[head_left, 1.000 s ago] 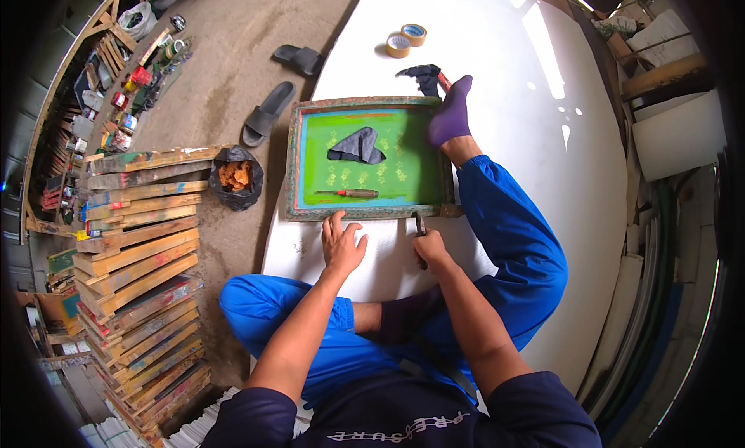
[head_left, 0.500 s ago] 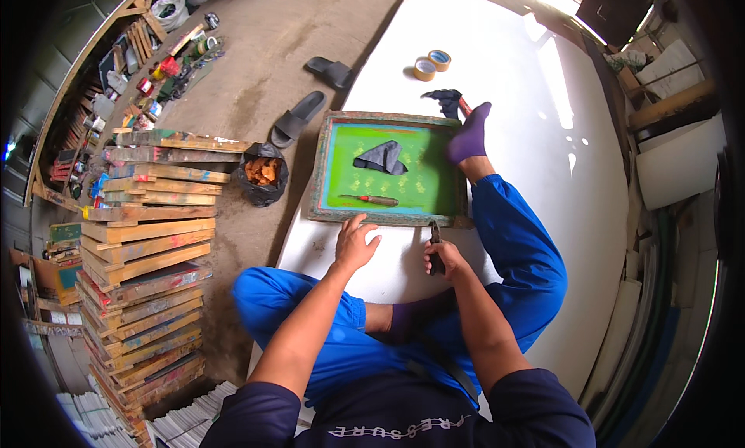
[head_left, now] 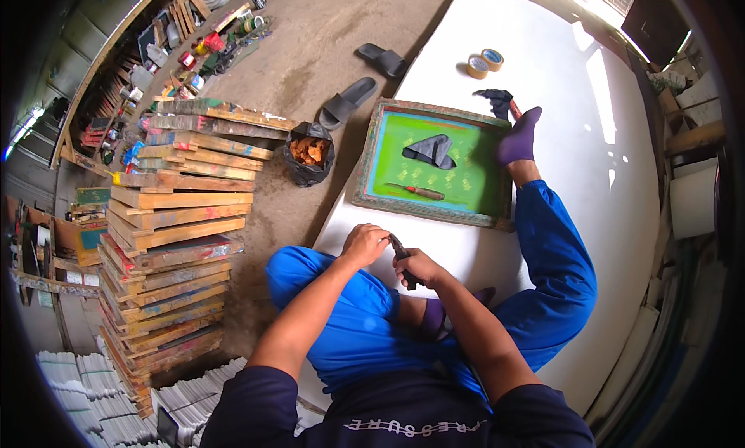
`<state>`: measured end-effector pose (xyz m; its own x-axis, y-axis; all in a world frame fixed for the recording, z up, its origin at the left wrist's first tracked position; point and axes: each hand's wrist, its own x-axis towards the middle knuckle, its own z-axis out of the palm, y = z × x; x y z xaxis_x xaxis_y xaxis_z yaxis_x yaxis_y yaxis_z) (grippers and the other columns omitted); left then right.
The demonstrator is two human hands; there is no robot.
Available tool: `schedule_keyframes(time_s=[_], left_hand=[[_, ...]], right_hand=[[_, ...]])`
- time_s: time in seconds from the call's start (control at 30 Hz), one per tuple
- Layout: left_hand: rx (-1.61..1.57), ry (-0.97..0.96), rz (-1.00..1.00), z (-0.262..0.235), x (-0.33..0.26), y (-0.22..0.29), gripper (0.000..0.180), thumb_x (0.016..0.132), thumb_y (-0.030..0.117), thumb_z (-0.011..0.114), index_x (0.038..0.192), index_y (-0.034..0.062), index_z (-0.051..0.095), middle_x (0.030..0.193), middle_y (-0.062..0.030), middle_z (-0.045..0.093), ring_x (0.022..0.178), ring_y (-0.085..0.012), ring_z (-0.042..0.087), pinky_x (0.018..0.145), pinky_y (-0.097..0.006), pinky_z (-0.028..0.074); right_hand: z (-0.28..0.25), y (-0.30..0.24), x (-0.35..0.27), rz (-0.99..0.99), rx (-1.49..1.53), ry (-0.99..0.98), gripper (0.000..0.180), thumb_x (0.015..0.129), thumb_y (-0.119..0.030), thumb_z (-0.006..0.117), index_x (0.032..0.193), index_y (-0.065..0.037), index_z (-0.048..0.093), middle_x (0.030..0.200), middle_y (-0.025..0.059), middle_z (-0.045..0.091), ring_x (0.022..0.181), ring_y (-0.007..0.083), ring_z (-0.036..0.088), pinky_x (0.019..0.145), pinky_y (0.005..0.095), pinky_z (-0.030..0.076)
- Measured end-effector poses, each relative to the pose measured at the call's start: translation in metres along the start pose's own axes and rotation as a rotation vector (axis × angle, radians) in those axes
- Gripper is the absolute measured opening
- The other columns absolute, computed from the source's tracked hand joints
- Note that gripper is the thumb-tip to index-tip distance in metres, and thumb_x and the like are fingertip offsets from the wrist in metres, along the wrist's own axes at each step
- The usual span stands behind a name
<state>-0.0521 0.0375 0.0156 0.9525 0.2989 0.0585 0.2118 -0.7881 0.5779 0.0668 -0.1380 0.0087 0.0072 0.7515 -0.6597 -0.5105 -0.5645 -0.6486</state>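
Note:
My right hand [head_left: 417, 268] grips a pair of dark pliers [head_left: 401, 251], jaws pointing up and left. Against the jaw tips, the fingers of my left hand [head_left: 363, 244] are pinched together; anything between them is too small to make out. Just beyond both hands, a wooden-framed printing screen [head_left: 434, 212] with green mesh lies on the white surface. A crumpled dark grey cloth [head_left: 431, 151] rests on the mesh. Closer to me on it lies a slim tool like a screwdriver [head_left: 423, 192], with a brownish handle and its tip to the left.
My purple-socked foot [head_left: 521, 137] is by the screen's right edge, beside a black-and-red item [head_left: 499, 102]. Two tape rolls [head_left: 491, 59] sit farther off on the white board [head_left: 570, 176]. Leftward are sandals [head_left: 348, 104], a black bag of orange-brown scraps [head_left: 309, 168] and stacked wooden frames [head_left: 182, 238].
Both hands have drawn back from the screen's near edge and come together. My left fingers now meet the pliers' tips, and the pliers have tilted left. The view has shifted left.

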Motion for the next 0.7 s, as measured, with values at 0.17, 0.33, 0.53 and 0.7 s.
schedule_keyframes(time_s=[0.17, 0.33, 0.53, 0.7], left_hand=[[-0.09, 0.129, -0.156, -0.004, -0.014, -0.011, 0.014, 0.086, 0.016, 0.073, 0.093, 0.0042, 0.077, 0.09, -0.0142, 0.074, 0.087, -0.0348, 0.071, 0.079, -0.044, 0.056], [-0.087, 0.156, -0.283, 0.001, -0.019, -0.017, 0.014, 0.088, 0.021, 0.071, 0.091, 0.0091, 0.078, 0.091, -0.0136, 0.074, 0.087, -0.0367, 0.071, 0.079, -0.046, 0.057], [0.095, -0.067, -0.712, 0.0, -0.017, -0.035, 0.024, 0.086, 0.035, 0.077, 0.091, 0.0118, 0.081, 0.093, -0.0162, 0.076, 0.091, -0.0377, 0.073, 0.083, -0.049, 0.058], [0.204, -0.001, -0.775, -0.007, -0.002, -0.006, 0.041, 0.084, 0.05, 0.076, 0.086, 0.009, 0.078, 0.089, -0.018, 0.076, 0.089, -0.0374, 0.073, 0.079, -0.048, 0.057]], right_hand=[[0.007, 0.001, 0.022, 0.084, 0.064, -0.085, 0.026, 0.095, -0.012, 0.064, 0.116, 0.001, 0.061, 0.086, 0.0157, 0.072, 0.068, 0.0257, 0.072, 0.058, 0.0376, 0.059], [0.006, -0.002, 0.013, 0.137, 0.072, -0.146, 0.047, 0.101, -0.031, 0.065, 0.137, -0.004, 0.052, 0.112, 0.0197, 0.071, 0.094, 0.0284, 0.074, 0.076, 0.0458, 0.061], [-0.027, 0.011, -0.009, 0.086, 0.123, -0.017, 0.057, 0.101, -0.034, 0.064, 0.144, 0.0, 0.047, 0.119, 0.0217, 0.066, 0.095, 0.0295, 0.071, 0.076, 0.0459, 0.059], [-0.068, 0.002, -0.048, 0.038, 0.383, 0.193, 0.042, 0.1, -0.028, 0.063, 0.129, 0.0, 0.052, 0.109, 0.0203, 0.069, 0.083, 0.0311, 0.073, 0.067, 0.0458, 0.059]])
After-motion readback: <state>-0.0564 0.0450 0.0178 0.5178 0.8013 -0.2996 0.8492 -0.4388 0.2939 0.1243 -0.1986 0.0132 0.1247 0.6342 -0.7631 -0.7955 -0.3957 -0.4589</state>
